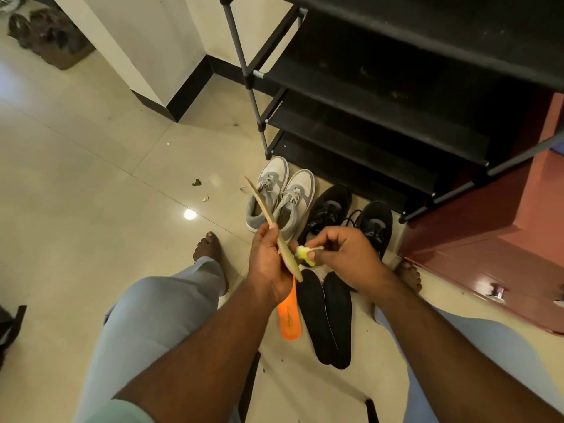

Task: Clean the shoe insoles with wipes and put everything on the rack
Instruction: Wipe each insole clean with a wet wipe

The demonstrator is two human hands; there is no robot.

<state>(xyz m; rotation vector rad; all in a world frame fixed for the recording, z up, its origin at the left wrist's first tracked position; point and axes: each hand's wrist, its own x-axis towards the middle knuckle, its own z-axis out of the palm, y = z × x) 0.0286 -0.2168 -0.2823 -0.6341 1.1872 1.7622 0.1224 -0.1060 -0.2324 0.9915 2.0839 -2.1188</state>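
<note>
My left hand (268,261) grips a thin tan insole (262,206) edge-on, its tip pointing up and away over the grey shoes. My right hand (345,254) pinches a bunched yellow-white wipe (303,252) against the insole's lower part. On the floor below lie an orange insole (288,320) and two black insoles (326,319) side by side. A pair of grey sneakers (282,195) and a pair of black sneakers (351,215) stand in front of the black shoe rack (381,117), whose shelves show nothing on them.
A reddish-brown cabinet (494,239) with a metal knob stands right of the rack. White wall corner with black skirting (183,96) is at the back left. My knees and bare feet flank the insoles. Small bits of debris (197,182) lie on the tiled floor.
</note>
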